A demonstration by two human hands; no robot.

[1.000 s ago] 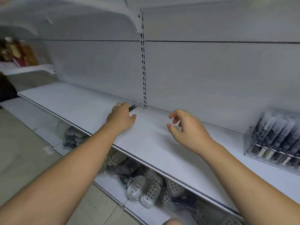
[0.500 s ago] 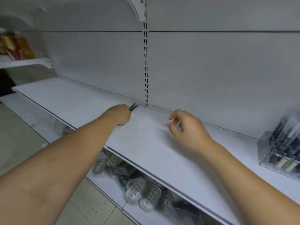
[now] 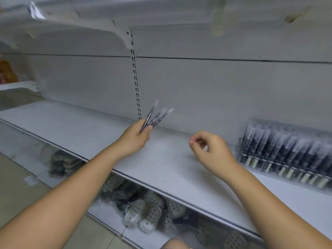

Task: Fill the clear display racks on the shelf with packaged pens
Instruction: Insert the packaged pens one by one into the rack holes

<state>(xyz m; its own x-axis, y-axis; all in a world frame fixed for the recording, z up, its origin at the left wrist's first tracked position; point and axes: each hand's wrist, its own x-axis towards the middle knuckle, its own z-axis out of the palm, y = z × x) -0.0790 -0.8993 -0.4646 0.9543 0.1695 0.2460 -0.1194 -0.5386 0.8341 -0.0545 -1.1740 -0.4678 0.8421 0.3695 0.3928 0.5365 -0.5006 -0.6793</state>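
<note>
Fingers (image 3: 136, 127) of the left hand (image 3: 133, 141) are curled round the lower ends of three packaged pens (image 3: 154, 119), the thumb pressing them in place; how much of each pen sits inside the fist is hidden. They fan up and to the right above the white shelf (image 3: 71, 126), close to the back wall and just right of the slotted upright strip (image 3: 135, 83), and their clear sleeve tips smear into blur. Over the same shelf and apart from them hangs the right hand (image 3: 213, 155), fingers loosely bent, thumb and forefinger tips nearly meeting, with nothing visible between them. Further right a clear rack (image 3: 287, 155) stands on the shelf against the wall, packed with rows of dark pens in sleeves; it is blurred, single packs are hard to separate, and its right end is cut off by the frame edge. Under the shelf, a lower shelf (image 3: 107, 211) carries bagged pale goods with holes (image 3: 142, 212), partly hidden by the shelf edge and both forearms, too unclear to name. At the far left edge some orange goods (image 3: 5, 71) show only as a smear
</note>
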